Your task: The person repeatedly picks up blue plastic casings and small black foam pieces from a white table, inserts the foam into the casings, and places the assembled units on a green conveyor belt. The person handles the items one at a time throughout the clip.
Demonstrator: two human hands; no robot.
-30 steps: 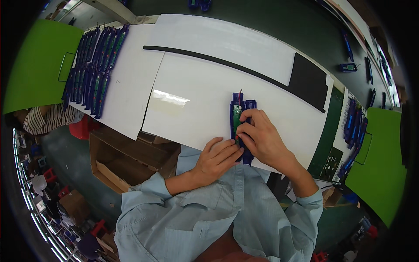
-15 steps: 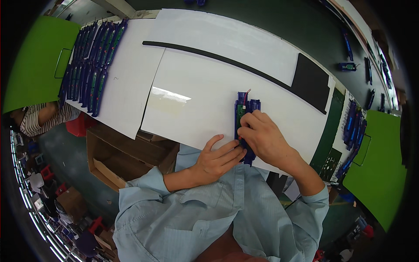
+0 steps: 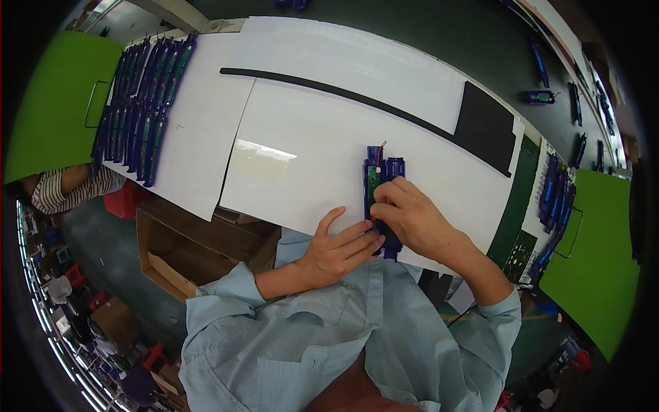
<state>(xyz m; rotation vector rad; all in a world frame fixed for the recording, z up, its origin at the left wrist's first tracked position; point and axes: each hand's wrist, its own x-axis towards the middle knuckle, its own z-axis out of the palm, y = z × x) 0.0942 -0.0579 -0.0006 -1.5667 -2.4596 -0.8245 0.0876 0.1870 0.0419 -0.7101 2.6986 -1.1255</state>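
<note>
A dark blue plastic housing (image 3: pixel 396 167) lies lengthwise on the white work surface in front of me. Along its left side runs a narrow green circuit board (image 3: pixel 372 180), and a thin red wire (image 3: pixel 381 152) rises from the far end. My right hand (image 3: pixel 415 218) is over the middle of the housing, thumb and forefinger pinched together at the board's edge. Whatever sits between those fingertips is hidden. From the left, my left hand (image 3: pixel 333 255) reaches in with fingers stretched and thumb apart, fingertips resting on the housing's near part.
Rows of similar blue housings (image 3: pixel 154 137) lie at the far left, more (image 3: pixel 552 199) at the right. A black strip (image 3: pixel 329 90) and black sheet (image 3: pixel 484 127) border the work surface. Green panels (image 3: pixel 590 254) flank both sides. Below left stands an open cardboard box (image 3: pixel 199 237).
The housing and both hands appear slightly further left in the picture, as the whole view has shifted a little. The right hand's pinch and the left fingers' placement look much the same.
</note>
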